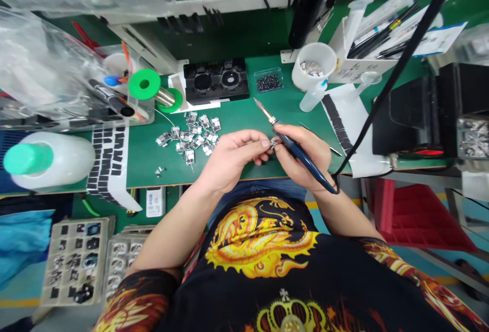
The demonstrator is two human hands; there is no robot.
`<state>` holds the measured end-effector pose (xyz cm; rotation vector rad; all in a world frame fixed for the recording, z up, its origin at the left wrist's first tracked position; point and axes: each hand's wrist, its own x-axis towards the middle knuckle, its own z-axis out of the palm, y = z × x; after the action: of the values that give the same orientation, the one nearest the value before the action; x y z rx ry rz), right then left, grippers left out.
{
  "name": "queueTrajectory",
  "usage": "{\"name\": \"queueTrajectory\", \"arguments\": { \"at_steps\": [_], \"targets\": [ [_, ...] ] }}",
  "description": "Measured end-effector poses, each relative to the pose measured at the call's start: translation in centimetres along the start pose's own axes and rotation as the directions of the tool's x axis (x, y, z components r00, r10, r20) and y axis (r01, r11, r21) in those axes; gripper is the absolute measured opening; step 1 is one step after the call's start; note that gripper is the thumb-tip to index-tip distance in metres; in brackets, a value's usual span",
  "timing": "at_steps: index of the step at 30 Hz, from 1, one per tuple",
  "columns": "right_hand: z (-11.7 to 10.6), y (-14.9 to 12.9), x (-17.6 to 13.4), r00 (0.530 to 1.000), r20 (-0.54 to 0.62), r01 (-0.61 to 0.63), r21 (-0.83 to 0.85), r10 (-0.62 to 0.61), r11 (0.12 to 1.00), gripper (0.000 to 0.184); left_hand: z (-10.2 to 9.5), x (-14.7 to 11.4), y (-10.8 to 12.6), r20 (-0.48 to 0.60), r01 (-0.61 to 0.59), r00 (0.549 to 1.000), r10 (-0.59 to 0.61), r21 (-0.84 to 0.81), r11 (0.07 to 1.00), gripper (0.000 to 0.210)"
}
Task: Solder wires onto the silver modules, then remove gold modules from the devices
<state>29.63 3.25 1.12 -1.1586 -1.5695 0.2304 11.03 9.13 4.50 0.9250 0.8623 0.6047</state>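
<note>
My right hand [305, 156] is closed around a dark blue soldering iron [300, 158], its bare tip pointing up and to the left. Between the fingertips of my left hand [240, 156] and my right fingers is a small metal part [273, 143]; its exact kind is too small to make out. Left of my left hand, a loose pile of small silvery metal parts [194, 136] lies on the green bench top. A few tinier pieces [159, 171] sit apart near the front edge. Thin solder wire runs from a green spool [145, 84] down to the pile.
Behind my hands lie a black tray [216, 81] and a clear box of tiny black pieces [268, 81]. A white cup [314, 66] and a small bottle [313, 97] stand at back right. The iron's black cable [393, 77] crosses on the right. A white bottle [57, 160] is far left.
</note>
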Motion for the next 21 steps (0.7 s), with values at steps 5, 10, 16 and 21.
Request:
{"name": "queueTrajectory", "arguments": {
  "at_steps": [5, 10, 16, 21],
  "targets": [
    [0.06, 0.04, -0.12, 1.000, 0.012, -0.016, -0.033, 0.016, 0.999, 0.032, 0.11, 0.02, -0.13, -0.013, 0.044, 0.999, -0.045, -0.040, 0.998, 0.017],
    [0.01, 0.11, -0.25, 0.999, 0.013, -0.034, -0.009, 0.034, 0.999, 0.033, 0.08, 0.24, -0.14, 0.016, 0.099, 0.995, -0.098, -0.126, 0.987, 0.016],
    [-0.11, 0.20, -0.23, 0.999, 0.008, -0.034, -0.008, 0.034, 0.999, 0.033, -0.02, 0.42, 0.00, 0.051, 0.163, 0.986, -0.156, -0.171, 0.972, 0.018],
    [-0.05, 0.18, -0.18, 0.999, -0.002, -0.050, -0.002, 0.050, 0.999, 0.032, 0.32, -0.12, -0.57, -0.050, -0.035, 0.998, 0.037, 0.041, 0.999, 0.016]
  ]
}}
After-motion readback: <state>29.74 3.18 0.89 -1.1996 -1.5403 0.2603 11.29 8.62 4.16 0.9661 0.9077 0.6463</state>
